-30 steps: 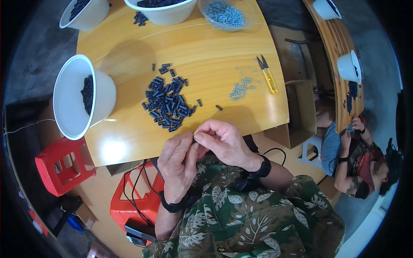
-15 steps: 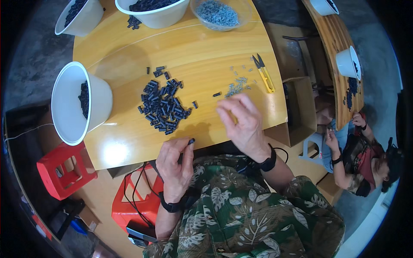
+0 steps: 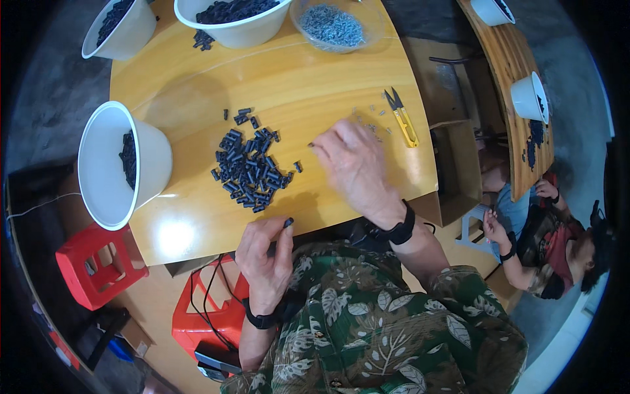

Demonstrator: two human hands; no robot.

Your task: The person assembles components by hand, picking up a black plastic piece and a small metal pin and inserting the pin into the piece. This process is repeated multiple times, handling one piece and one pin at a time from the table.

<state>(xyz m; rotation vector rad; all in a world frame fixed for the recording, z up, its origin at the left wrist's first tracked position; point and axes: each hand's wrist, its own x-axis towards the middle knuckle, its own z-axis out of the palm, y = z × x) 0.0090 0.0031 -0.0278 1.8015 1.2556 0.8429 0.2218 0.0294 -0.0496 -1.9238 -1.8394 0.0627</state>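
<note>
Near the table's front edge my left hand [image 3: 262, 253] is closed, pinching a small black plastic cylinder [image 3: 289, 222] between thumb and fingertips. My right hand [image 3: 354, 167], slightly blurred, reaches over the table with its fingers pinched together. A dark tip shows at those fingers, apparently another small black plastic piece [image 3: 311, 144]. Between the hands and further left lies a loose heap of black plastic cylinders [image 3: 246, 167]. A few small silvery metal pieces [image 3: 372, 127], perhaps screws, are scattered just beyond my right hand, which partly covers them. Yellow-handled thread snips [image 3: 405, 121] lie to their right.
A white bucket [image 3: 154, 157] with black pieces stands at the left. At the back are two more white tubs [image 3: 246, 36] [image 3: 131, 33] and a clear bowl [image 3: 335, 43] of metal pieces. Red stools [image 3: 98, 262] stand below. Another person [image 3: 545, 243] sits right at a second table [image 3: 512, 72].
My right hand has moved left and away from me, over the spot where a single black piece lay; that piece now appears at its fingertips. My left hand has barely moved.
</note>
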